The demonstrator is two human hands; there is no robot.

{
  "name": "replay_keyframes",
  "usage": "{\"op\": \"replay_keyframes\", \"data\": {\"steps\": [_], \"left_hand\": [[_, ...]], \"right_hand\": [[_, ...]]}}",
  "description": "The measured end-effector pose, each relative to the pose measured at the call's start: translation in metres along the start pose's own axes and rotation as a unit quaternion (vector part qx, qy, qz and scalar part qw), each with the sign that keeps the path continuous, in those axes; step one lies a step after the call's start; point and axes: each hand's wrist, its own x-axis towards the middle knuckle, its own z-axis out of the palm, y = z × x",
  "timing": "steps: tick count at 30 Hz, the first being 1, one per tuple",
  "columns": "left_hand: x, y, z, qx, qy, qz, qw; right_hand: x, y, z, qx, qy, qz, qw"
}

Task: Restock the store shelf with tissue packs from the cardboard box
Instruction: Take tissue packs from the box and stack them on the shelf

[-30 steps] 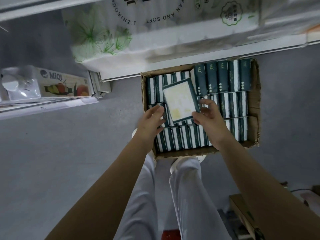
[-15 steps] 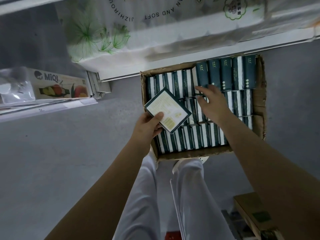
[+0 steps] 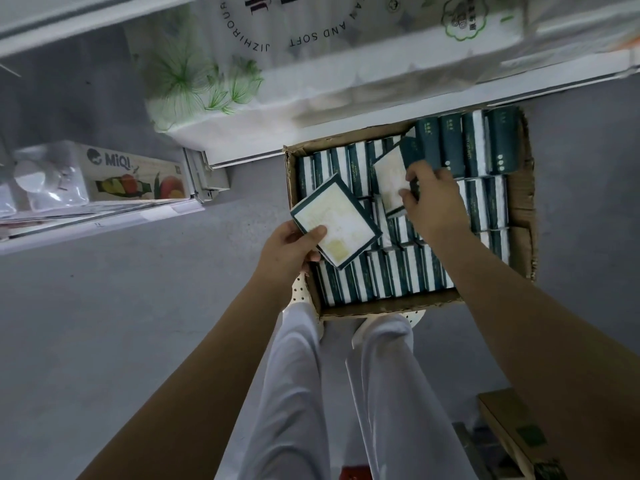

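An open cardboard box [image 3: 519,209] stands on the grey floor, filled with several dark green and white tissue packs [image 3: 398,275] set on edge. My left hand [image 3: 287,251] holds one tissue pack [image 3: 334,221] flat above the box's left side, its pale face up. My right hand [image 3: 434,202] grips a second pack [image 3: 391,178], tilted and partly lifted out of the upper rows. The white store shelf [image 3: 450,88] runs along the top, just behind the box.
A large white tissue bundle [image 3: 242,64] with green plant print lies on the shelf. A MIQI box [image 3: 135,176] sits on a lower shelf at left. My white trouser legs [image 3: 346,393] stand below the box. Another brown carton [image 3: 509,431] is at bottom right.
My left hand took over the first pack and moved it left. My right hand reached up into the box and pulled a second pack partly out.
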Motion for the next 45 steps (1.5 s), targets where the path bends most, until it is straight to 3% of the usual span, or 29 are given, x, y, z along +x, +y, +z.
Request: {"op": "replay_keyframes", "data": {"steps": [2,5,9,18,24,28,35,45], "left_hand": [[-0.016,0.008,0.0,-0.02,-0.008,0.0,1.0],[-0.055,0.031,0.003,-0.059,-0.022,0.009,0.998],[-0.129,0.074,0.004,-0.074,-0.039,0.039,0.996],[-0.343,0.208,-0.012,-0.078,-0.112,0.179,0.974],[-0.422,0.266,-0.012,-0.132,-0.156,0.242,0.949],[-0.452,0.295,-0.011,-0.143,-0.172,0.268,0.937],[-0.491,0.323,-0.01,-0.085,-0.149,0.323,0.931],[-0.526,0.334,0.001,-0.078,-0.095,0.422,0.898]], "right_hand": [[-0.023,-0.009,-0.021,0.117,0.018,0.042,0.992],[-0.065,-0.029,-0.067,0.312,0.023,0.133,0.94],[-0.127,-0.068,-0.147,0.431,0.047,0.162,0.886],[-0.246,-0.16,-0.35,0.516,0.069,0.046,0.852],[-0.28,-0.205,-0.433,0.558,0.051,-0.057,0.827],[-0.292,-0.224,-0.465,0.582,0.03,-0.12,0.803],[-0.305,-0.242,-0.507,0.664,0.03,-0.151,0.731],[-0.312,-0.246,-0.544,0.64,0.111,-0.252,0.718]]}}
